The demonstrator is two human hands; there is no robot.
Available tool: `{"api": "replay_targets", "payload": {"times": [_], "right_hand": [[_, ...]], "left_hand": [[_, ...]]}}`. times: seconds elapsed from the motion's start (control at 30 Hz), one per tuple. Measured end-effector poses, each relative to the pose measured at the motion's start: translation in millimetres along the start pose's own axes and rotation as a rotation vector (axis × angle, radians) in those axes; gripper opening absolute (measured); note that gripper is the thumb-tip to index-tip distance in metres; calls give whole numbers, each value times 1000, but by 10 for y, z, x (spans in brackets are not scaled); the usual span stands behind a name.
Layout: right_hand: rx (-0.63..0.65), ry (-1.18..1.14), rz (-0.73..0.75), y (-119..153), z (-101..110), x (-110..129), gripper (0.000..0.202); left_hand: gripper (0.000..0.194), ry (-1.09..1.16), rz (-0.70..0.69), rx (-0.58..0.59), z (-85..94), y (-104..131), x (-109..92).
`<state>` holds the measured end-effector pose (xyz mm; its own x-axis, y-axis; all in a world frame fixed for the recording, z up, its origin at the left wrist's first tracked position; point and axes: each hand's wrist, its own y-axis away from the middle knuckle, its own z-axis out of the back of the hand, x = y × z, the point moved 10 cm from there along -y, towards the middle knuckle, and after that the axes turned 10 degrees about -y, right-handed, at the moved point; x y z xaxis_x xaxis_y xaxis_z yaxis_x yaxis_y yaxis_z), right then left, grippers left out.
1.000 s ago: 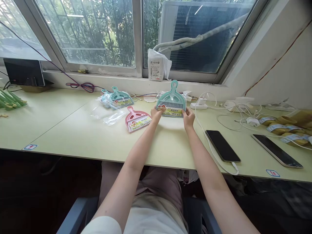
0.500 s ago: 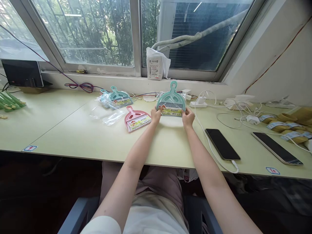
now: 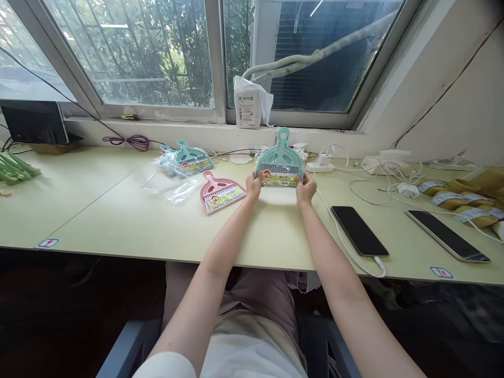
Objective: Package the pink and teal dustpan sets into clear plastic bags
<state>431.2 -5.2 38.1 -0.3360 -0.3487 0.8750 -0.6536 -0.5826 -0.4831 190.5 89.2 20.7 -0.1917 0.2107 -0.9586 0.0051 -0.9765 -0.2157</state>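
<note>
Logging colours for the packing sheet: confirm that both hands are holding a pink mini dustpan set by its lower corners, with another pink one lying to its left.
Wrong colour: the held dustpan set is teal, as the head view shows. Left hand and right hand grip its lower corners; the pink dustpan set lies left.

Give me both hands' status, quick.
Left hand: closed on the left lower corner of the teal dustpan set.
Right hand: closed on its right lower corner.

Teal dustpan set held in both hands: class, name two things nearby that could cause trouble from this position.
The teal dustpan set, gripped at its lower corners by the left hand and right hand, stands close to the white charging cable; the right forearm could snag it and tug the black phone. The loose clear wrapper might slide off if brushed.
</note>
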Motion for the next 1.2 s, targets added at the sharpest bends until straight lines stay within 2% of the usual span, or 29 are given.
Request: {"api": "replay_targets", "payload": {"times": [0.1, 0.17, 0.4, 0.57, 0.73, 0.93, 1.2], "right_hand": [[-37, 13, -12, -9, 59, -25, 40], [-44, 34, -23, -7, 68, -39, 40], [-3, 127, -126, 28, 11, -103, 38], [9, 143, -104, 34, 7, -53, 56], [-15, 165, -106, 31, 42, -44, 55], [-24, 155, -94, 24, 53, -21, 52], [-16, 164, -69, 66, 23, 72, 48]], "left_hand": [[31, 102, -4, 162, -156, 13, -18], [33, 115, 7, 210, -191, 15, -4], [28, 33, 23, 143, -126, -21, 96], [29, 8, 9, 137, -167, -14, 90], [27, 16, -6, 163, -205, 21, 56], [42, 33, 17, 194, -197, 75, 28], [53, -154, -13, 105, -75, 90, -32]]}}
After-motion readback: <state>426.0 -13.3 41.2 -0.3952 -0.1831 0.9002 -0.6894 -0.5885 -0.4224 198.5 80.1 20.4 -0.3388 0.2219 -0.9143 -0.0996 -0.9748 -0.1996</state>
